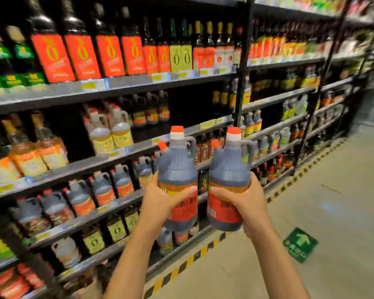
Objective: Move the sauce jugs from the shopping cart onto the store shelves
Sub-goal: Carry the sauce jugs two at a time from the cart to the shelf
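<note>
I hold two dark sauce jugs upright in front of the store shelves. My left hand (160,199) grips the left jug (178,169) around its red label. The right jug (229,169) sits in my right hand (244,201), held the same way. Both jugs have orange caps, white necks and a side handle. They hang side by side in the air, close to the shelf (108,210) that carries a row of matching jugs (102,188). The shopping cart is out of view.
Tall black shelving (242,61) full of bottles runs from the left into the far right. A yellow-and-black striped line (181,266) marks the floor along the shelf base. A green arrow sticker (300,244) lies on the concrete aisle floor at the right.
</note>
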`<state>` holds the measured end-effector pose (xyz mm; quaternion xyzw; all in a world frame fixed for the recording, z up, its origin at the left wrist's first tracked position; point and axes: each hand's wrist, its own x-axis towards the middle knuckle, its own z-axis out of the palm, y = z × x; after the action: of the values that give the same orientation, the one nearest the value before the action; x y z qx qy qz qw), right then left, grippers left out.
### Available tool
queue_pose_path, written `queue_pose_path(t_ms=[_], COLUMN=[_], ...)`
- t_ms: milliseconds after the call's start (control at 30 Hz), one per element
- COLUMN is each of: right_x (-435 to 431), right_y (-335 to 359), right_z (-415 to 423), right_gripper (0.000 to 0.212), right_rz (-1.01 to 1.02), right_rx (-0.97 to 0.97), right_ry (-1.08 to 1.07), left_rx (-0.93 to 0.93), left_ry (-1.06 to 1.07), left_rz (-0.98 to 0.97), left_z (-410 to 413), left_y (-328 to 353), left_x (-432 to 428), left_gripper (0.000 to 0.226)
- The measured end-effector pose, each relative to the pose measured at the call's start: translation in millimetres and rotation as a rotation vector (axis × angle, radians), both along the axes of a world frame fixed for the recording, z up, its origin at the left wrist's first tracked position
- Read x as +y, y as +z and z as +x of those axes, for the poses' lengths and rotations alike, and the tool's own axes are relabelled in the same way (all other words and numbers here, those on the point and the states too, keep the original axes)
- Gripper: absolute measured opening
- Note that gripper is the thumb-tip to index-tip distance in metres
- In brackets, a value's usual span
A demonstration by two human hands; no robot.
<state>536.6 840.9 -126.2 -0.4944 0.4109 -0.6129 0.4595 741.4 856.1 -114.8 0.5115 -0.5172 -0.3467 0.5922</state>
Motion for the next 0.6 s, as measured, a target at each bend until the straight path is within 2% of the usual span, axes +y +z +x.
queue_pose_path(t_ms=[133, 267, 600], right_x=[-38.4, -89.7, -252.3], right_y=[-7.1, -9.4, -2.7], right_z=[-62.8, -121.7, -264.3], right_gripper=[0.083, 0.089, 0.073], right_rz=[0.010, -0.019, -0.065], right_rx=[-0.044, -0.024, 0.126], right_ry=[-0.135, -0.227, -0.506], left_rx=[0.003, -0.001, 0.110], left_ry=[-0.103, -0.195, -0.408], left_rz=[-0.001, -0.003, 0.009], left_z=[-60.7, -122.3, -289.9], left_y=[1.2, -1.3, -9.0], left_x=[-58.3, -126.7, -324.8], left_gripper=[0.081, 0.077, 0.066])
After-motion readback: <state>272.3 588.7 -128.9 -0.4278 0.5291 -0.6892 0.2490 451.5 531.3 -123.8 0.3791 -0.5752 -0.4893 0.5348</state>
